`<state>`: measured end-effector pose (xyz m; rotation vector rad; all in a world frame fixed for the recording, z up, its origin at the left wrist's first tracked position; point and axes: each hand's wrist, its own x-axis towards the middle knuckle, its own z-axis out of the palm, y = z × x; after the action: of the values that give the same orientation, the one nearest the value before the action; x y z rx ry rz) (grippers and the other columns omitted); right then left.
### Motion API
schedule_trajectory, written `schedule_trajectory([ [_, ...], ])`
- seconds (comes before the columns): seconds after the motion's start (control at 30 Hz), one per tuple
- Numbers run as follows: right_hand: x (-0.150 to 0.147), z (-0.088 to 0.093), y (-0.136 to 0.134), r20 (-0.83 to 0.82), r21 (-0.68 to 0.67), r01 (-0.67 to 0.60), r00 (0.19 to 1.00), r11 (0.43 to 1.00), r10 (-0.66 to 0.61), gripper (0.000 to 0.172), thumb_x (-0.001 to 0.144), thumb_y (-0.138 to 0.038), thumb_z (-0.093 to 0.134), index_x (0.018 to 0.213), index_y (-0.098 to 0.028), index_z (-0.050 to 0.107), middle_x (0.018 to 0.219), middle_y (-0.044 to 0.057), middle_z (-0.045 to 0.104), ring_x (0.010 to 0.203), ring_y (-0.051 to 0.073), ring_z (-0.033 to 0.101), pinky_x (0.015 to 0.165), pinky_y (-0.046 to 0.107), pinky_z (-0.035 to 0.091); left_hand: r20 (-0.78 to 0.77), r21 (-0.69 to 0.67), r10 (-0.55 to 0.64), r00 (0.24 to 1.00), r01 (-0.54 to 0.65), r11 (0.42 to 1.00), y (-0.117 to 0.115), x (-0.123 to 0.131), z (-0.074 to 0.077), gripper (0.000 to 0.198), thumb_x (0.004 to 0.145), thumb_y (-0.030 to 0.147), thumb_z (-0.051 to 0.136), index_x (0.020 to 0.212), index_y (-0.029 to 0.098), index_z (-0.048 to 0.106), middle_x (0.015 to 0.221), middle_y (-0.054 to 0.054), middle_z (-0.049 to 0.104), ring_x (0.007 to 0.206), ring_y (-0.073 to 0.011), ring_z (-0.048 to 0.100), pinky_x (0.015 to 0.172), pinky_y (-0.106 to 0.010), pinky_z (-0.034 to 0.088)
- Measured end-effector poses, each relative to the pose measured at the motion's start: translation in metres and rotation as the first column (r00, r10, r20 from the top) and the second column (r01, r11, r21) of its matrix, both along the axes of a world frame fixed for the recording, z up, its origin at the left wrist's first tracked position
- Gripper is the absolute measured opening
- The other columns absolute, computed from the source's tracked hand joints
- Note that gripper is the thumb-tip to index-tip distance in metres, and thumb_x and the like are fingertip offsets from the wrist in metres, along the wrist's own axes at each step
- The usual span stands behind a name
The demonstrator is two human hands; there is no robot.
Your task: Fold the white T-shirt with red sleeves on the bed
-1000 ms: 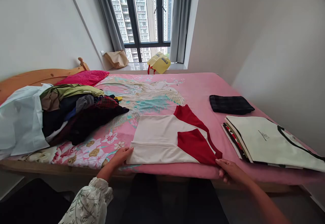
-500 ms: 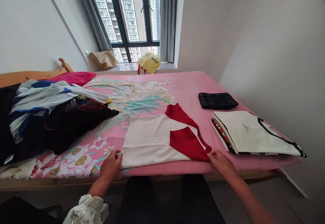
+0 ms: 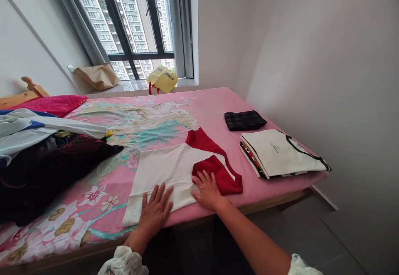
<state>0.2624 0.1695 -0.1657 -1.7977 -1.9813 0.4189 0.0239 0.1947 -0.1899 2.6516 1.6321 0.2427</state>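
Note:
A white T-shirt with red sleeves and a red neckband (image 3: pixel 165 164) lies folded lengthwise at the front edge of the bed, its collar end to the right. My left hand (image 3: pixel 156 208) rests flat on the white body near the front edge, fingers spread. On the border of the white cloth and the nearer red sleeve lies my right hand (image 3: pixel 206 189), also flat with its fingers apart. Both palms press on the shirt and neither grips it.
Folded white shirts (image 3: pixel 280 154) form a stack at the right, with a folded black checked garment (image 3: pixel 245 120) behind. A heap of loose clothes (image 3: pixel 46 167) covers the left of the pink bed sheet (image 3: pixel 208 104). A paper bag (image 3: pixel 98 76) and yellow bag (image 3: pixel 163 78) stand by the window.
Both hands have let go of the shirt's front corners and moved inward onto its surface, opening flat. The view has turned to the right.

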Motion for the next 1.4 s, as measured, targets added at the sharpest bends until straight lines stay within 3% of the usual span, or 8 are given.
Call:
schedule_trajectory([
  [0.23, 0.015, 0.000, 0.007, -0.122, 0.096, 0.072, 0.991, 0.993, -0.060, 0.049, 0.086, -0.036, 0.049, 0.133, -0.020, 0.046, 0.136, 0.010, 0.050, 0.130, 0.026, 0.038, 0.109, 0.049, 0.025, 0.137, 0.038, -0.035, 0.990, 0.030, 0.999, 0.007, -0.002, 0.005, 0.041, 0.088, 0.036, 0.043, 0.127, 0.026, 0.054, 0.143, -0.008, 0.044, 0.135, -0.0294, 0.034, 0.106, -0.061, 0.025],
  [0.47, 0.039, 0.002, 0.018, -0.262, 0.348, 0.259, 0.950, 0.901, -0.172, 0.034, 0.087, -0.012, 0.032, 0.104, -0.016, 0.061, 0.105, 0.009, 0.064, 0.107, 0.019, 0.055, 0.103, 0.039, 0.038, 0.254, 0.128, -0.510, 0.822, 0.494, 0.860, 0.021, 0.100, 0.050, 0.043, 0.085, 0.006, 0.036, 0.115, 0.023, 0.060, 0.129, -0.003, 0.059, 0.129, -0.0166, 0.044, 0.109, -0.041, 0.035],
  [0.6, 0.054, -0.008, 0.035, -0.054, 0.221, 0.150, 0.988, 0.964, -0.142, 0.040, 0.089, -0.019, 0.033, 0.123, -0.015, 0.054, 0.130, 0.009, 0.054, 0.130, 0.020, 0.037, 0.113, 0.043, 0.021, 0.143, 0.003, -0.422, 0.895, 0.426, 0.905, 0.050, 0.136, 0.039, 0.043, 0.085, 0.012, 0.038, 0.124, 0.021, 0.056, 0.136, -0.006, 0.053, 0.130, -0.0216, 0.042, 0.110, -0.049, 0.031],
  [0.8, 0.073, -0.030, 0.046, 0.206, -0.047, 0.122, 0.972, 0.991, -0.110, 0.061, 0.092, -0.047, 0.028, 0.146, -0.018, 0.025, 0.154, 0.004, 0.016, 0.142, 0.020, 0.006, 0.114, 0.047, -0.002, 0.056, 0.032, -0.329, 0.943, 0.328, 0.944, 0.066, 0.122, -0.007, 0.055, 0.091, 0.035, 0.036, 0.143, 0.023, 0.029, 0.149, -0.005, 0.033, 0.138, -0.0245, 0.026, 0.113, -0.055, 0.017],
  [0.97, 0.071, -0.031, 0.047, 0.212, -0.070, 0.116, 0.972, 0.991, -0.099, 0.061, 0.093, -0.047, 0.025, 0.146, -0.018, 0.023, 0.155, 0.003, 0.012, 0.143, 0.020, 0.003, 0.114, 0.046, -0.005, 0.064, -0.109, -0.271, 0.961, 0.276, 0.955, 0.068, 0.139, 0.017, 0.050, 0.085, 0.029, 0.044, 0.133, 0.019, 0.045, 0.144, -0.009, 0.043, 0.135, -0.0302, 0.033, 0.110, -0.064, 0.015],
  [1.13, 0.075, -0.020, 0.046, -0.042, -0.021, 0.096, 0.994, 0.995, -0.097, 0.053, 0.090, -0.034, 0.033, 0.141, -0.019, 0.037, 0.148, 0.007, 0.034, 0.138, 0.023, 0.022, 0.114, 0.048, 0.005, 0.309, -0.024, -0.433, 0.847, 0.463, 0.886, 0.080, 0.189, 0.047, 0.035, 0.090, 0.021, 0.033, 0.117, 0.018, 0.055, 0.125, -0.008, 0.059, 0.127, -0.0226, 0.043, 0.112, -0.050, 0.025],
  [1.27, 0.099, -0.016, 0.045, -0.516, 0.038, 0.286, 0.826, 0.958, -0.226, 0.037, 0.083, -0.024, 0.033, 0.104, -0.019, 0.063, 0.105, 0.007, 0.067, 0.101, 0.022, 0.058, 0.097, 0.040, 0.040, 0.429, 0.024, -0.496, 0.755, 0.539, 0.842, 0.090, 0.210, 0.026, 0.033, 0.094, 0.023, 0.029, 0.115, 0.019, 0.054, 0.121, -0.008, 0.061, 0.123, -0.0187, 0.049, 0.108, -0.044, 0.035],
  [1.4, 0.133, -0.004, 0.079, -0.675, 0.011, 0.490, 0.646, 0.871, -0.356, 0.022, 0.080, -0.029, 0.041, 0.084, -0.018, 0.060, 0.083, 0.004, 0.065, 0.080, 0.019, 0.058, 0.081, 0.033, 0.047, 0.431, 0.081, -0.512, 0.743, 0.533, 0.842, 0.093, 0.209, -0.002, 0.037, 0.092, 0.020, 0.033, 0.126, 0.019, 0.049, 0.132, -0.010, 0.055, 0.131, -0.0207, 0.041, 0.111, -0.049, 0.032],
])
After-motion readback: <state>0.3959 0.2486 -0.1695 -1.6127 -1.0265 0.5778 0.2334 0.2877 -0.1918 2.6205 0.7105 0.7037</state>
